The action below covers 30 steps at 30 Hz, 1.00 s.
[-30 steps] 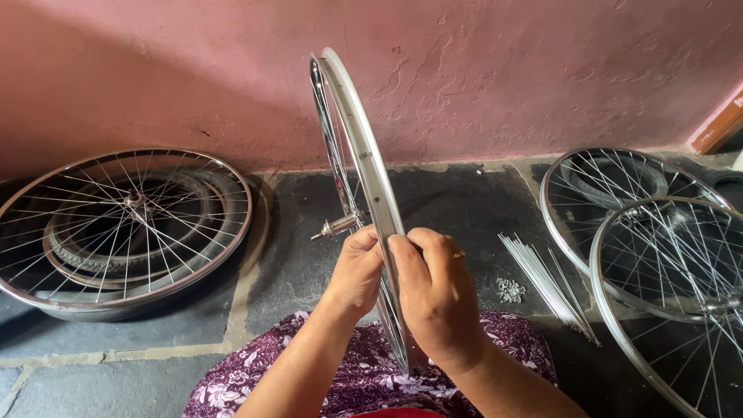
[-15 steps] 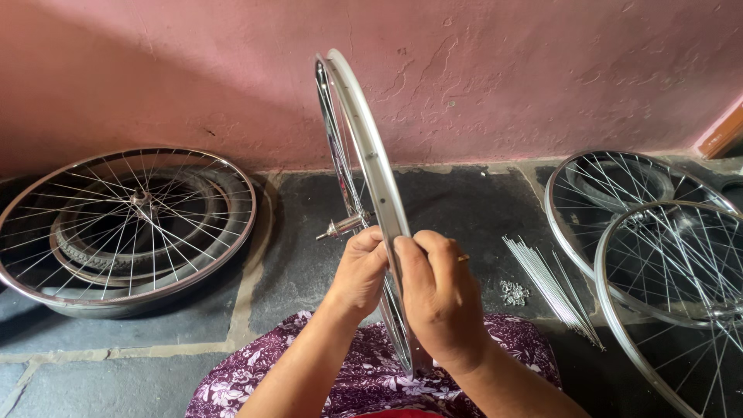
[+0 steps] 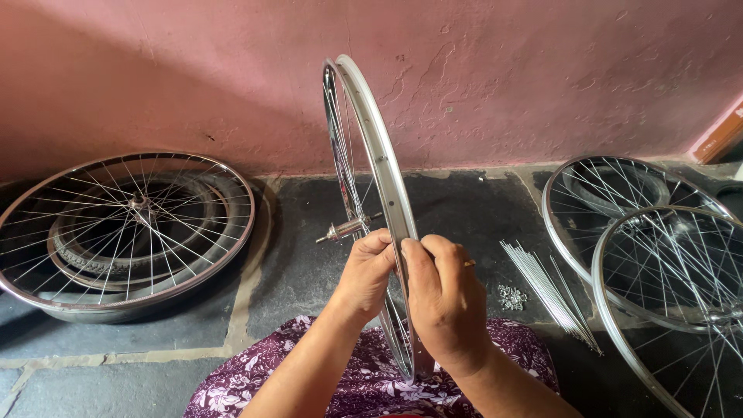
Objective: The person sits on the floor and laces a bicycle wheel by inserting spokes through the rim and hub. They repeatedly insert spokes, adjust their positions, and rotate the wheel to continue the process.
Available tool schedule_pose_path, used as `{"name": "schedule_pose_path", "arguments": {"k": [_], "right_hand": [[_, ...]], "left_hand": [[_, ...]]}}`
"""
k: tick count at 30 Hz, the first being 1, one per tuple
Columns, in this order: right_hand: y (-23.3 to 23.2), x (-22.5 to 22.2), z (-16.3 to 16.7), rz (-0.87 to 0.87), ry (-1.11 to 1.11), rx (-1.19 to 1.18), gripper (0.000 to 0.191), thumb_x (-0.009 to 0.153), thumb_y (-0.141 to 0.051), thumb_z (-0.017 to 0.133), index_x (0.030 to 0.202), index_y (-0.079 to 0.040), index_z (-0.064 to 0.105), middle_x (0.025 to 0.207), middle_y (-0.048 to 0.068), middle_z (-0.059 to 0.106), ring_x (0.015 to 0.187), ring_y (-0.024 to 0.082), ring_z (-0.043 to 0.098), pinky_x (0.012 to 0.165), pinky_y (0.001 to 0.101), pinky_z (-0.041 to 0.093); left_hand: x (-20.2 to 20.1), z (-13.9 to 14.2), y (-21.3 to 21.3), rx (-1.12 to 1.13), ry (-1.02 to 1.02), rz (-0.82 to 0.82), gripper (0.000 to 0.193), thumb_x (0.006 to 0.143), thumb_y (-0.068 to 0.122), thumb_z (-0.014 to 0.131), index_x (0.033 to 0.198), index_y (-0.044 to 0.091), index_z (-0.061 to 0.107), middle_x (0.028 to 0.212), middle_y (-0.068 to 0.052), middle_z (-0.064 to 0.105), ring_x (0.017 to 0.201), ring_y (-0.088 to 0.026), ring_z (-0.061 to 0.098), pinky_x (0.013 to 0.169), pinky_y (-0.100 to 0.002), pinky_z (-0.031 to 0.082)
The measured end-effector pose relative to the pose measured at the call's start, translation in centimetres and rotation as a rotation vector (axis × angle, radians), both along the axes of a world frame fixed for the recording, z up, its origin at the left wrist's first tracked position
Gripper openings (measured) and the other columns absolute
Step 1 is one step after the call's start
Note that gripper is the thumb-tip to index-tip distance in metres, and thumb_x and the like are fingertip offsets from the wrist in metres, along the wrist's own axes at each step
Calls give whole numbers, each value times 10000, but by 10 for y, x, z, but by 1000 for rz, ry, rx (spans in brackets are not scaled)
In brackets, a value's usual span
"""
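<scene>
Bicycle wheel stands upright, edge-on to the camera, in the middle of the view, its bottom resting on the person's lap over purple floral fabric. Silver rim, thin spokes, hub axle poking out to the left side. Left hand clenched at the rim's left side, fingers curled in toward the spokes just below the axle; whether it pinches a spoke or a small part, cannot tell. Right hand wraps the rim from the right, grip closed on the rim, thumb pressed along its outer face, a ring on one finger. Both hands touch each other at the rim.

Floor is dark stone slabs, pink plaster wall behind. Left: a spoked wheel lying flat on top of a tyre. Right: two more spoked wheels overlapping, flat on the floor. Between them and the lap, a bundle of loose spokes and a small heap of nipples just beside it.
</scene>
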State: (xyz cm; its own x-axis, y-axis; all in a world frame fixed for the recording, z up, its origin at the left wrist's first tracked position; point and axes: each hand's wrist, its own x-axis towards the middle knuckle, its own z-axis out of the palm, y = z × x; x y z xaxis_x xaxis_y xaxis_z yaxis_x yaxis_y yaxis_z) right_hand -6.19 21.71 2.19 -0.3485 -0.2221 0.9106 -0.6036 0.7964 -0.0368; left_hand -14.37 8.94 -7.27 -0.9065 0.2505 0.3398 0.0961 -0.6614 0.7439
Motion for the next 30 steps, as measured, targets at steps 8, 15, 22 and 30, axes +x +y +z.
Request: {"name": "schedule_pose_path", "arguments": {"k": [8,15,22,30], "right_hand": [[-3,1,-2,-31,10,-12,282,883,10,768,1146,-28,673,1065,92,605,897,249,664,729,357,553],[2,-3,-3,-54,-1,-11,272,874,-21,792,1125,-28,688,1069,95,599,912,246,653,736,353,555],[5,0,-1,-143,15,103,246,890,-50,785,1124,-23,712,1102,93,605,987,250,655,797,344,562],[13,10,-4,-71,46,136,284,923,-72,744,1201,-16,730,1285,137,587,1153,304,620,935,365,550]], "left_hand": [[-2,-3,4,-4,-11,22,233,980,279,726,1029,53,700,912,8,706,826,-75,634,754,-253,528],[-4,-1,4,3,43,-18,239,1003,278,728,1062,47,706,915,4,697,815,-74,604,745,-247,493],[-5,-3,9,16,48,-19,254,999,277,738,1086,40,718,959,-14,719,838,-73,588,760,-242,478],[-11,-5,-10,26,80,-171,267,911,211,813,1115,64,723,1016,-4,730,890,-93,633,813,-265,507]]}}
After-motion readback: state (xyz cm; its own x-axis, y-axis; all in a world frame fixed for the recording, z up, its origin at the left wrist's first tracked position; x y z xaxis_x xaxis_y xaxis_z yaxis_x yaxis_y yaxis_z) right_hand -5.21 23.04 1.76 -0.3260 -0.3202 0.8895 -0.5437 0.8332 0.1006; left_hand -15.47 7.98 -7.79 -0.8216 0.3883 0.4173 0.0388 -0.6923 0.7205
